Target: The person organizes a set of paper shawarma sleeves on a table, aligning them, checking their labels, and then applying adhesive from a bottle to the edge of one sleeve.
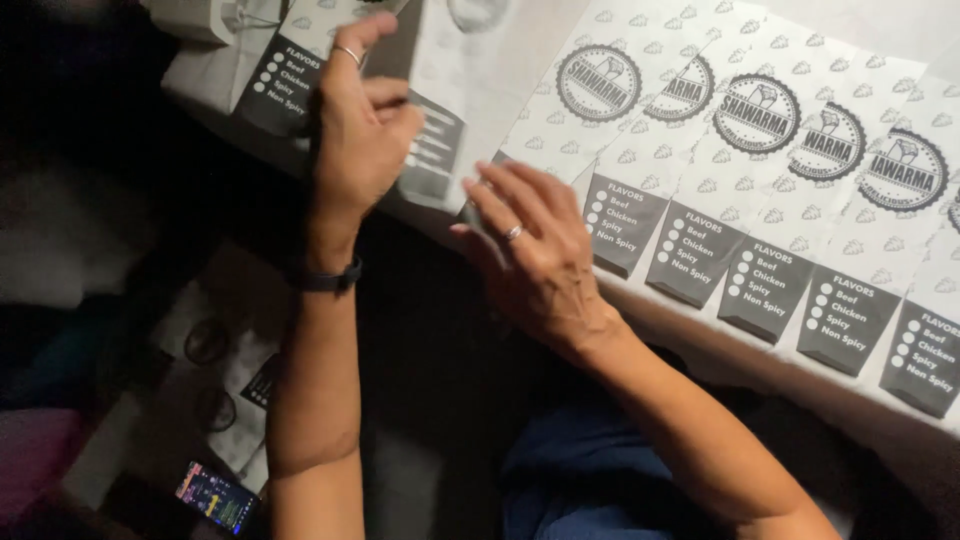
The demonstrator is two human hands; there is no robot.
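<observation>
1. Head view, top left: the left hand is up at the tabletop edge, fingers loosely curled with the index raised, a ring on one finger and a dark band on the wrist. It sits on a white paper sleeve with a grey printed tab; whether it pinches that sleeve or only presses on it I cannot tell, as the fingers are a touch blurred.

2. Same view, centre: the right hand lies flat and spread, fingers apart, ring showing, its fingertips touching the near edge of the sleeve beside the left hand. Nothing is clamped in it.

3. To the right runs a fanned row of sleeves, overlapping like roof tiles, round emblems up top and grey tabs hanging toward the edge.

4. Risk, as I judge it: the right wrist rests just beside the first sleeve of that row. A sideways brush could shove the overlap out of line.

5. Another: the sleeve under both hands hangs over the edge. If the left hand lets go, it may slide off into the dark below, where loose sheets and a lit phone lie.

6. Light is poor at the near side, so a misgrip of two sleeves at once looks possible.
</observation>
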